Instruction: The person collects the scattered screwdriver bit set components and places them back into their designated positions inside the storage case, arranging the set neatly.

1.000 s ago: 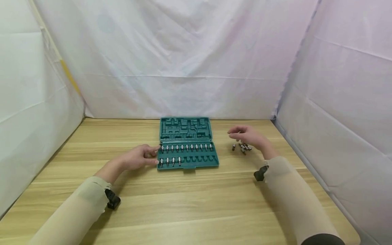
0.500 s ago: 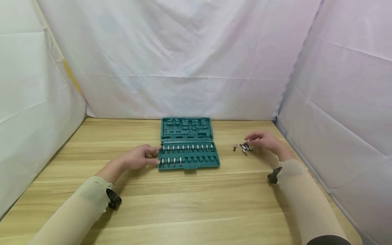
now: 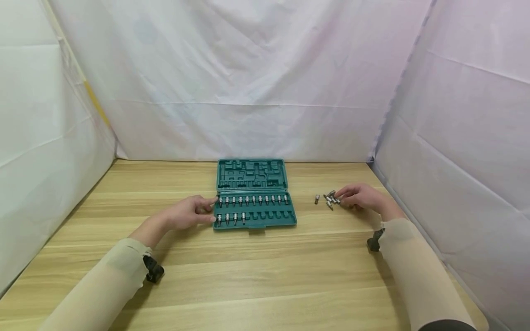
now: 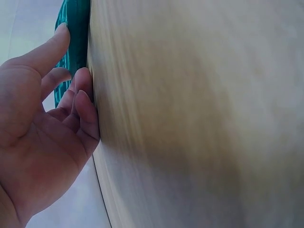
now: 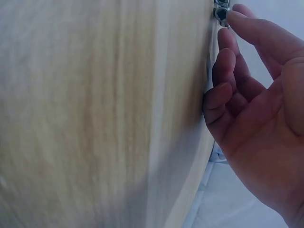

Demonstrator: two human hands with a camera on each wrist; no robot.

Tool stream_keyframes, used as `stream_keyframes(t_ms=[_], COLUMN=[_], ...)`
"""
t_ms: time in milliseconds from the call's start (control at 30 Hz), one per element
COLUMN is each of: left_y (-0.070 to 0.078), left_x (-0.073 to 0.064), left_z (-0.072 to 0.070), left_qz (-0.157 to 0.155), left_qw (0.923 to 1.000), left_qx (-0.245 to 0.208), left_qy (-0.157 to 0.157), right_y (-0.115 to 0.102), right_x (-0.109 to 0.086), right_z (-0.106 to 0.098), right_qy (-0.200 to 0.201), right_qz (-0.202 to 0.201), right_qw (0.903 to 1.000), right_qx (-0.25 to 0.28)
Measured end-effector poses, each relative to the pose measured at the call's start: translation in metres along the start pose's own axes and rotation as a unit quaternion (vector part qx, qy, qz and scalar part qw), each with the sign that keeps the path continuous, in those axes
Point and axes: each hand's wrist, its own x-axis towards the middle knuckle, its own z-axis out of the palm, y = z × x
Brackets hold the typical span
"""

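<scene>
A green case (image 3: pixel 256 207) lies opened flat on the table, with silver bit sockets (image 3: pixel 254 200) filling its back row and several more at the left of the front row. My left hand (image 3: pixel 188 212) touches the case's left edge with thumb and index finger. In the left wrist view its thumb (image 4: pixel 56 42) lies against the case's side, the other fingers bent. My right hand (image 3: pixel 362 196) is at the small pile of loose bit sockets (image 3: pixel 330 206). The right thumb (image 5: pixel 261 33) touches one socket (image 5: pixel 221 14); whether it pinches that socket is unclear.
A single bit socket (image 3: pixel 317 199) lies apart, between the case and the pile. Vacant slots (image 3: pixel 270 214) show at the right of the front row. The moulded lid (image 3: pixel 251 174) lies toward the back. White curtains (image 3: pixel 248 92) enclose the wooden table (image 3: pixel 256 276).
My right hand has moved right from above the single socket to the pile's right side, and lowered there. A socket in the pile has shifted. The left hand has stayed on the case.
</scene>
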Motion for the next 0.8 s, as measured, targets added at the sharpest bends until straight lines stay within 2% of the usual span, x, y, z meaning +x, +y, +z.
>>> stream_keyframes(t_ms=[233, 500, 800], left_y=[-0.0021, -0.0028, -0.0040], left_x=[0.0007, 0.0017, 0.0024], left_z=[0.0010, 0.0008, 0.0009], left_qz=[-0.003, -0.001, 0.000], left_qw=[1.0000, 0.9999, 1.0000], left_qx=[0.002, 0.012, 0.007], left_qy=[0.002, 0.007, 0.004], right_y=[0.0010, 0.0015, 0.0033], right_x=[0.0037, 0.0001, -0.0018], right_z=[0.0010, -0.0032, -0.0043], right_qy=[-0.001, 0.004, 0.005], right_qz=[0.010, -0.017, -0.022], right_qw=[0.9999, 0.9984, 0.9977], right_qx=[-0.009, -0.054, -0.064])
